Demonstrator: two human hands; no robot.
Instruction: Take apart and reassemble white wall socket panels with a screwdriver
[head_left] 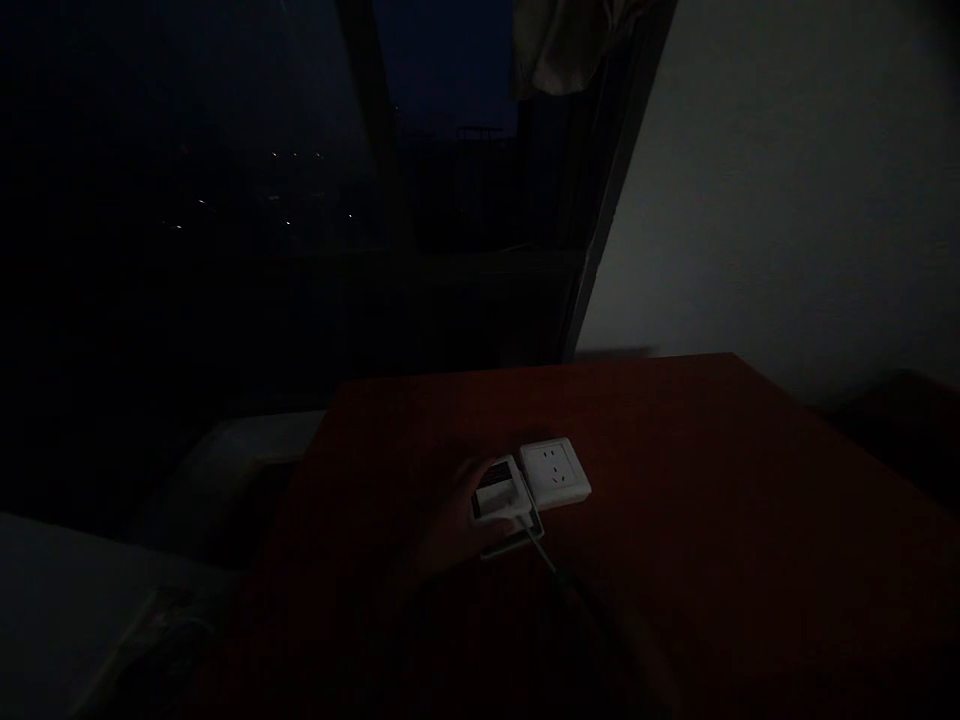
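Observation:
My left hand [457, 525] is closed around the left side of a white, open-framed electrical socket housing [512, 498], with the thumb along its front edge. Inside the housing there is a dark slotted area. A screwdriver [543, 552] reaches it from the lower right, its thin metal shaft meeting the housing's near edge. My right hand [600, 615] is on the dark handle, very dim, its fingers barely showing. Just right of the housing, a white wall socket [555, 470] with several slots lies face up on the table.
The reddish-brown table [675, 450] fills the middle and right, its far edge near a dark window [450, 200]. A pale wall [772, 200] rises at the right. Cloth [562, 45] hangs at the top. Pale surfaces [90, 600] lie at lower left. The light is very low.

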